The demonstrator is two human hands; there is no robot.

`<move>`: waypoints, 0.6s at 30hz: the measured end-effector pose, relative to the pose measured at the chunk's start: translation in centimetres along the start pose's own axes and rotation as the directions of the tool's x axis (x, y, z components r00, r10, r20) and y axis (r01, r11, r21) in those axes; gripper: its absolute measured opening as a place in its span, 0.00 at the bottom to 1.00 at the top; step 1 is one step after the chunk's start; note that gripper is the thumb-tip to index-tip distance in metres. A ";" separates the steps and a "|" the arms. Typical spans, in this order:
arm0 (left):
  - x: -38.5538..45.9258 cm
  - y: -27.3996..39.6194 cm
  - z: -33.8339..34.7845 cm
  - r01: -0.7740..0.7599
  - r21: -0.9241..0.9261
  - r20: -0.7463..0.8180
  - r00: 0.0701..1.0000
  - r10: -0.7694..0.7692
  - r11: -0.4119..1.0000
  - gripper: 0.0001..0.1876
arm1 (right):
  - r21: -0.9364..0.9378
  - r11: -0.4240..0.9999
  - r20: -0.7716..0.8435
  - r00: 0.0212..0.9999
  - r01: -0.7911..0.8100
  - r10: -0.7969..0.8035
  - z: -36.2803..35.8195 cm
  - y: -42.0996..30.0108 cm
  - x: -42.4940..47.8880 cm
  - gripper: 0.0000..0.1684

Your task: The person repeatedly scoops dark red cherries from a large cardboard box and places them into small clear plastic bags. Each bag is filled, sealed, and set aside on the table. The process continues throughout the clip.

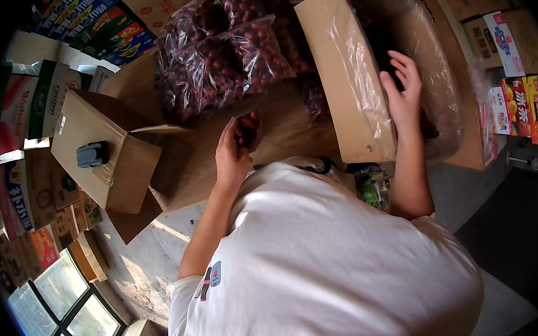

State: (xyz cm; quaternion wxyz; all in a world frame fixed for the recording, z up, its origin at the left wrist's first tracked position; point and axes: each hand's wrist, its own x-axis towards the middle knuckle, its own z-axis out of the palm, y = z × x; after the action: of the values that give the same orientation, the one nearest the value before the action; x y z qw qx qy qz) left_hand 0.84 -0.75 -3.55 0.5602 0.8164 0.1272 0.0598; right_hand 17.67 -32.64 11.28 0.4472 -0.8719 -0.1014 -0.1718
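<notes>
My left hand (232, 154) grips a small transparent plastic bag of dark red dates (249, 127), low over the wooden tabletop (289, 130). To the right, an open cardboard carton (347, 70) has a transparent plastic liner (436, 72) folded over its walls. Inside the carton's mouth is my right hand (403, 86), its thumb and fingers apart and nothing visible between them. A few loose dates (428, 125) show beside my right forearm; the carton's shadowed depth hides the rest. Beyond my left hand, several filled bags of dates (214, 67) are piled on the table.
An open cardboard box (104, 153) with a dark device (92, 154) on its side stands at the left. Stacked cartons (19, 113) line the left side, and more packaged goods (528, 111) stand at the right. A window (65, 310) is at lower left.
</notes>
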 end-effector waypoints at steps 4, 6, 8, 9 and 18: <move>-0.1 0.7 -0.2 0.068 -0.108 0.007 0.998 -0.068 0.992 0.36 | 0.196 0.980 0.469 0.874 0.040 -0.129 9.4 -5.2 -4.3 0.18; -0.2 0.8 -0.1 0.037 -0.098 -0.002 0.999 -0.038 0.995 0.35 | 0.121 0.992 0.557 0.826 0.017 -0.082 14.8 -1.6 -7.0 0.15; -0.6 0.4 -0.2 0.007 -0.059 -0.027 1.000 -0.008 0.998 0.34 | -0.128 0.988 0.634 0.773 0.088 0.014 16.4 -2.4 -8.1 0.13; -0.7 0.3 -0.2 -0.006 -0.048 -0.032 0.999 0.004 0.999 0.33 | -0.168 0.980 0.670 0.741 0.103 0.037 17.1 -2.1 -8.5 0.13; -1.7 0.6 -2.0 -0.013 -0.015 0.026 1.000 0.013 1.000 0.33 | 0.143 0.986 0.676 0.718 0.092 -0.164 18.9 -0.5 -9.5 0.09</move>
State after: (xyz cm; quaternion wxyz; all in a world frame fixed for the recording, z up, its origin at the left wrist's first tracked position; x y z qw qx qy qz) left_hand -1.17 0.37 -2.24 0.5675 0.8136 0.1143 0.0538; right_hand 12.68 -17.23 -2.30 0.4077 -0.8413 -0.3276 0.1368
